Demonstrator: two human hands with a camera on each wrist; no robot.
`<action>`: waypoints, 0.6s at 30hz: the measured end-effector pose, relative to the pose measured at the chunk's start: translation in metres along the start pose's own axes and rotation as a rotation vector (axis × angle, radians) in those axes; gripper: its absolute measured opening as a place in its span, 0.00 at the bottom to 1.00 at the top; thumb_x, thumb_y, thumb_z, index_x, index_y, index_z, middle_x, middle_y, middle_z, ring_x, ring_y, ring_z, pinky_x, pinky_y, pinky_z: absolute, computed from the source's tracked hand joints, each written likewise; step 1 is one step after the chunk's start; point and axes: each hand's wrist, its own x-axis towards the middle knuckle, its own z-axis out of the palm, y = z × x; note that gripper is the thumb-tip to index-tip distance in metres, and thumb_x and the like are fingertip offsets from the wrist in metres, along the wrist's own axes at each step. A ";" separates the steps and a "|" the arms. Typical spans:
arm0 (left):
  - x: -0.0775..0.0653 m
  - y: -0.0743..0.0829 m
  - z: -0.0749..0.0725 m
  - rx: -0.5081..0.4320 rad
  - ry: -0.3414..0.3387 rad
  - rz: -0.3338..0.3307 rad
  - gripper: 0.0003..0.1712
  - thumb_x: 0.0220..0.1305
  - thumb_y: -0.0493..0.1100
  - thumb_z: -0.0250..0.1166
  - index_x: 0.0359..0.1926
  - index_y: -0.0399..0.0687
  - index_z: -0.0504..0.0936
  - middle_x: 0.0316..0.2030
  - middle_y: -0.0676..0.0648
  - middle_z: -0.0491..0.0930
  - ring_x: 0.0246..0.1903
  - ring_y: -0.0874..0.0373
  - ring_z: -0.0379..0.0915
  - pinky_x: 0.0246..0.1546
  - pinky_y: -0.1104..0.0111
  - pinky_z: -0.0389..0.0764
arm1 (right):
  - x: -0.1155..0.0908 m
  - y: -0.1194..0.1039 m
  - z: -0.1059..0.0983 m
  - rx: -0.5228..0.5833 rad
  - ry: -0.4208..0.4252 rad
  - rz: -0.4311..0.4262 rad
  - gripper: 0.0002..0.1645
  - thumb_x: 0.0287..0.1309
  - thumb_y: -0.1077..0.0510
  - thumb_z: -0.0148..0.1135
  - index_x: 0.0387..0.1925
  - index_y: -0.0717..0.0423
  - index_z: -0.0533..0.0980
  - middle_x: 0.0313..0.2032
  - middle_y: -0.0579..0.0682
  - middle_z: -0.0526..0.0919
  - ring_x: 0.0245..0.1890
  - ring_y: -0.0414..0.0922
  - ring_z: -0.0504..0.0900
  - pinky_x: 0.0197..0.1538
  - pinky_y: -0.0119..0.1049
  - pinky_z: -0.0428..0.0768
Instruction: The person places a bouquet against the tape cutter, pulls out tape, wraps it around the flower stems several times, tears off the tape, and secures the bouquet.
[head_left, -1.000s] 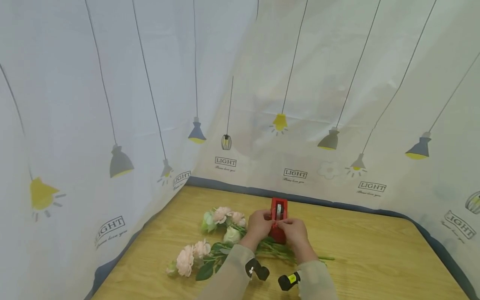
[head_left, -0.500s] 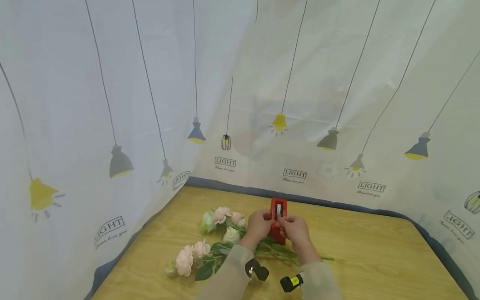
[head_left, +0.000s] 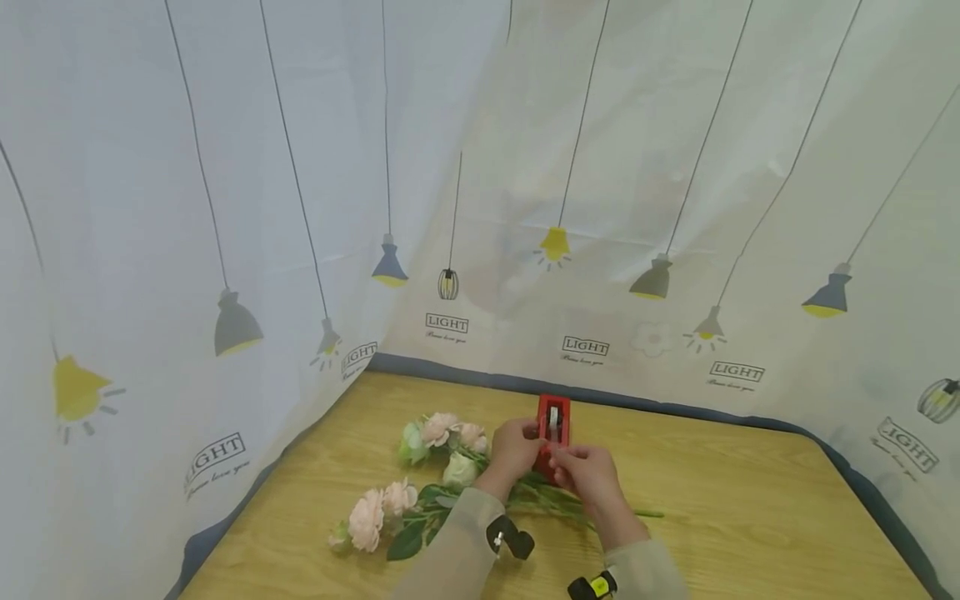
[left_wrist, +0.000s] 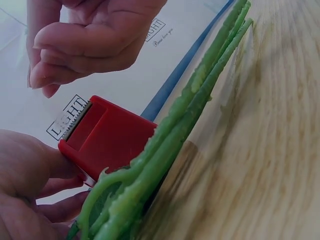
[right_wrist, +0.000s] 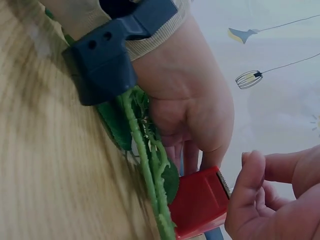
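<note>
A red tape dispenser (head_left: pixel 564 410) with a toothed metal cutter stands near the table's back edge. My left hand (head_left: pixel 512 454) grips its side; in the left wrist view the fingers lie along the red body (left_wrist: pixel 117 137). A clear strip of tape (head_left: pixel 554 432) runs from the dispenser toward my right hand (head_left: pixel 591 475). Thumb and index finger of that hand pinch together close to the cutter, at the strip's end. The wrist views barely show the clear tape. Green flower stems (left_wrist: pixel 170 135) lie on the table right beside the dispenser, under my wrists.
Pink blooms (head_left: pixel 367 521) and a white rose (head_left: pixel 461 470) lie left of my hands on the wooden table (head_left: pixel 720 500). Stem ends (head_left: pixel 651 514) stick out to the right. A white curtain (head_left: pixel 675 167) printed with lamps hangs behind and at the left.
My right hand has drawn slightly back toward me and away from the dispenser, and more clear tape shows. The left hand stays on the dispenser. The flowers have not moved.
</note>
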 end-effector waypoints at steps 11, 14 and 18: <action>0.000 0.001 -0.001 -0.001 0.003 0.003 0.15 0.61 0.40 0.69 0.49 0.46 0.86 0.42 0.46 0.88 0.45 0.54 0.83 0.44 0.61 0.85 | -0.009 0.002 0.000 0.011 -0.001 -0.004 0.14 0.65 0.63 0.61 0.45 0.73 0.78 0.25 0.50 0.83 0.21 0.36 0.78 0.27 0.25 0.82; 0.000 0.001 0.000 0.007 0.000 0.001 0.15 0.61 0.40 0.69 0.49 0.46 0.86 0.42 0.47 0.88 0.45 0.54 0.83 0.44 0.61 0.85 | -0.012 0.000 0.000 0.022 -0.001 0.001 0.13 0.65 0.64 0.61 0.45 0.74 0.78 0.24 0.50 0.83 0.21 0.36 0.79 0.27 0.26 0.83; 0.001 0.001 0.001 0.003 0.005 -0.003 0.14 0.60 0.40 0.70 0.48 0.47 0.87 0.41 0.48 0.88 0.44 0.55 0.83 0.45 0.61 0.85 | -0.017 -0.002 -0.001 0.038 -0.003 0.010 0.12 0.65 0.64 0.61 0.43 0.73 0.78 0.23 0.49 0.84 0.21 0.36 0.80 0.27 0.26 0.83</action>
